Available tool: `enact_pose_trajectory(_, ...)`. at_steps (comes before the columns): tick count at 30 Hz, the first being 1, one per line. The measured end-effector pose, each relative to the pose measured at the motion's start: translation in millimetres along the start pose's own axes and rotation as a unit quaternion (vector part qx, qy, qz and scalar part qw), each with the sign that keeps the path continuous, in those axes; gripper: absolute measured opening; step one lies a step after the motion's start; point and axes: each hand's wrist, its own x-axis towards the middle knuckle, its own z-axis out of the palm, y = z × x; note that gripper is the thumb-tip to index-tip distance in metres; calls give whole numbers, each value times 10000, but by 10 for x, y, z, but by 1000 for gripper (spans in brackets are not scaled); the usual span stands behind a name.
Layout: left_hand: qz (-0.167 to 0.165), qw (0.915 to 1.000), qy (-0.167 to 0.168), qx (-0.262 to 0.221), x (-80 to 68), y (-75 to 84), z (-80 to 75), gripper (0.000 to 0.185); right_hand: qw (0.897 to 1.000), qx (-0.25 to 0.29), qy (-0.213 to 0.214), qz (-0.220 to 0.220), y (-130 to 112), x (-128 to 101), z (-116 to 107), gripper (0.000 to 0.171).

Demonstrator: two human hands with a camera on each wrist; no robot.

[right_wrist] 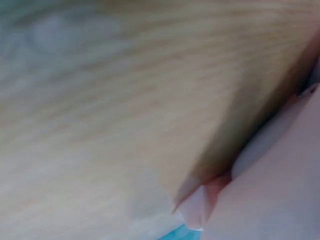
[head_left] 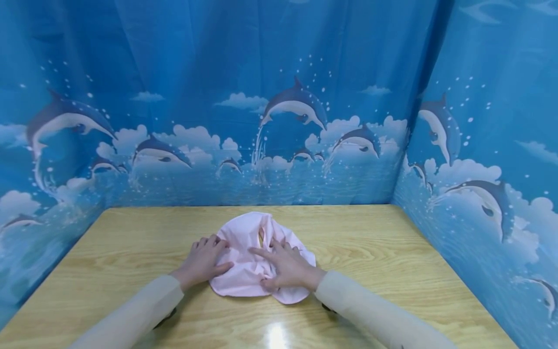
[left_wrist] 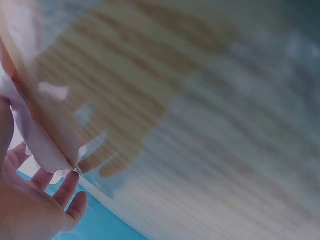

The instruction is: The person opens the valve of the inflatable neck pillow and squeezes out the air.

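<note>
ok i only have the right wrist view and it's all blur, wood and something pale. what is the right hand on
Observer: The right hand lies flat on a crumpled pink cloth, fingers spread.
Operator: and the left hand
Observer: The left hand rests on the cloth's left edge, fingers fairly straight.
Operator: where does the cloth sit
Observer: Near the middle of a wooden table, with a blue dolphin-print curtain around three sides.
</note>
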Motion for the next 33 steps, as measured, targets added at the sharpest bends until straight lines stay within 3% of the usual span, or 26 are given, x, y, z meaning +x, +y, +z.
enact_pose_trajectory(4, -10, 10000, 40, 20, 1, 19, -3, 47, 9998, -186, -112, 16, -21, 16, -19, 78)
enact_pose_trajectory(11, -16, 10000, 9, 42, 4, 44, -8, 45, 9981, -619, 74, -5, -50, 33, -15, 71)
enact_pose_trajectory(23, 126, 9999, -32, 6, 20, 45, 2, 45, 9975, -610, 347, -129, -35, 49, 9, 44)
enact_pose_trajectory(33, 432, 9990, 57, -13, -4, 82, -40, 40, 9972, -619, 383, -160, -49, 36, 6, 38)
